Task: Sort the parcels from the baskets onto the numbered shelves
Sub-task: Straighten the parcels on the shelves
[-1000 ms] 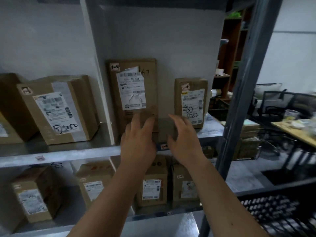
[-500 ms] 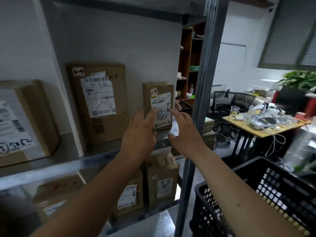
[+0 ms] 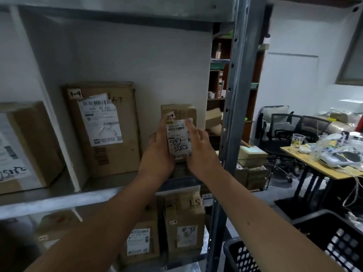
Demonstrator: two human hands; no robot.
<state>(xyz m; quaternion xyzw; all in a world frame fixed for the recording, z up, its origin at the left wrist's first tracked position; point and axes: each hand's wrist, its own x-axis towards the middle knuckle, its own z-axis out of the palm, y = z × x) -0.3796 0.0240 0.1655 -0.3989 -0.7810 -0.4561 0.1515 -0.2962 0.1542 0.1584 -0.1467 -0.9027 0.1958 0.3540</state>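
**Head view: both hands on a small parcel at the shelf's right end**

Head view, looking forward at a metal rack. Both forearms bare, stretched up and forward, converging on the small box. Left hand against the box's left edge, fingers extended upward along that side, fingertips near the "1-4" sticker. Right hand against the right edge, fingers reaching up across the white label's right margin, thumb low near the box's base. Fingers of both hands fairly straight, set narrow, just the box's width apart. Whether the box is pinched or only pressed: cannot tell.

Small box: brown cardboard, upright, standing on the middle shelf at its right end, close to the grey upright post. Front covered by a white shipping label with barcodes, a circled "5" and "5082" handwritten in black. Small white sticker reading "1-4" at top left, a strip of yellow beneath it.

Large box to the left in the same bay, apart from the small one, also tagged "1-4", label partly peeling. Another box beyond the white divider, further left. More boxes on the shelf below. Black basket at lower right on the floor side.
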